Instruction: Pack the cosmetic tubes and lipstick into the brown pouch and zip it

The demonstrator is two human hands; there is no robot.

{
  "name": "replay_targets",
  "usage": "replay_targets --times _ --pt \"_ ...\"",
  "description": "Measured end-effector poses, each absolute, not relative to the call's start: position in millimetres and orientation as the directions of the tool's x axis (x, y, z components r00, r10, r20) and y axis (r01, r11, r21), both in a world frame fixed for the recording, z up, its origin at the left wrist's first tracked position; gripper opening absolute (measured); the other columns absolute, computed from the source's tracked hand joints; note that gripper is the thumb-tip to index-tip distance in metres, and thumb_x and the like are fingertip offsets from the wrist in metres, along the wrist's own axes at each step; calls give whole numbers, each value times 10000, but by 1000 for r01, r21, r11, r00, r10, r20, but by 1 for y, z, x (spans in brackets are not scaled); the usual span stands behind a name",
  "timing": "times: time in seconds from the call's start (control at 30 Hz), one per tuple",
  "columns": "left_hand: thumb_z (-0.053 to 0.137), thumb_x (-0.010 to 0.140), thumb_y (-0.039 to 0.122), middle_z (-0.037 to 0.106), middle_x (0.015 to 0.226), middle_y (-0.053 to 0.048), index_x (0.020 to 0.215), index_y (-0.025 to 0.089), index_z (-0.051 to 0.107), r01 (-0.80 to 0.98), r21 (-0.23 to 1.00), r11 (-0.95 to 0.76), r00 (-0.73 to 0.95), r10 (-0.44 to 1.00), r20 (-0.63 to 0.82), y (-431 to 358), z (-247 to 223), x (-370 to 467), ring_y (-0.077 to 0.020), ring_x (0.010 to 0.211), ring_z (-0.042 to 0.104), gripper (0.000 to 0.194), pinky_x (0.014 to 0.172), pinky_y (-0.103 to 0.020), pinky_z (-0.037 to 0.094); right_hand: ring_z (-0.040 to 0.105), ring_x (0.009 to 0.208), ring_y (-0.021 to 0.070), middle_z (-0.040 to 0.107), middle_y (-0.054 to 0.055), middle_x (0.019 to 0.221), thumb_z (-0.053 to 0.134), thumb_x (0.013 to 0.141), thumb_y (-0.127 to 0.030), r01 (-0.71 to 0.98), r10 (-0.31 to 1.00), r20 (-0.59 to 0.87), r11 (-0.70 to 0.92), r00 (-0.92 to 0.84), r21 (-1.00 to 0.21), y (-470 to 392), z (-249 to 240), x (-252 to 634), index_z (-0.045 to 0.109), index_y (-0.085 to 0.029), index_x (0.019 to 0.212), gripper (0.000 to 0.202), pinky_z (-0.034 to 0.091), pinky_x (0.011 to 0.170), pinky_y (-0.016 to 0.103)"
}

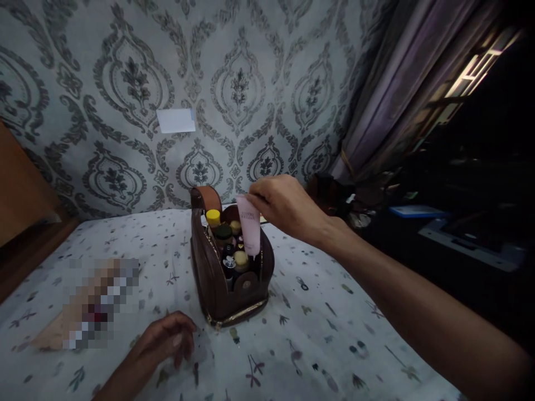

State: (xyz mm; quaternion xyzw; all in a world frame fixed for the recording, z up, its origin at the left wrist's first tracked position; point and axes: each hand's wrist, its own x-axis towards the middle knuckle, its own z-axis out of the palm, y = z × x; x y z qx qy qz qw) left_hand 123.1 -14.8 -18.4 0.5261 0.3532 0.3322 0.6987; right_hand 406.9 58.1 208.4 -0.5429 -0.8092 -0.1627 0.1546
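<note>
At two o'clock in the brown bag [203, 273], my right hand [288, 207] pinches the pink tube [249, 229] upright, a guiding step that seems to need clearance from the containers [224, 234], my left hand [163, 338] empty at seven.

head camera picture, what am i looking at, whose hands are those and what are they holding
There is no robot: one camera on a person's head looks forward and down at their own bare hands. The right hand pinches a pale pink tube at its top, its lower end in the opening of a dark brown bag. The left hand is empty, near the bag. Inside are small containers, one with a yellow cap. The bag stands on a white patterned cloth. Something at left is pixelated.
</note>
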Motion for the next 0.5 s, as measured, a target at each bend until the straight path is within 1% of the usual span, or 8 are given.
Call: replay_targets --times 0.1,0.23,0.37,0.5 --pt "684 795 566 671 748 -52 948 176 688 -77 977 197 548 827 -124 -16 -19 123 -154 646 585 419 562 -244 426 533 678 163 649 82 735 468 950 -262 938 858 379 315 -347 144 59 211 401 659 -130 727 323 244 604 295" --pt "669 806 570 660 744 -51 969 170 674 -79 980 183 552 826 -110 -17 -23 123 -158 660 579 432 554 -240 418 547 666 171 668 107 746 474 943 -251 945 889 328 269 -318 188 57 214 395 688 -120 767 307 231 589 302" --pt "647 824 566 658 749 -49 980 174 672 -67 982 179 562 820 -111 -16 -28 122 -152 650 570 422 553 -239 427 570 673 190 693 126 788 494 915 -219 947 897 336 215 -288 236 53 216 394 710 -109 839 254 233 568 303" --pt "662 813 564 665 738 -52 963 170 677 -52 983 175 559 821 -117 -16 -26 122 -147 633 565 422 554 -237 424 604 700 213 690 131 767 510 887 -178 939 889 344 219 -304 263 53 219 394 717 -108 816 230 279 563 294"
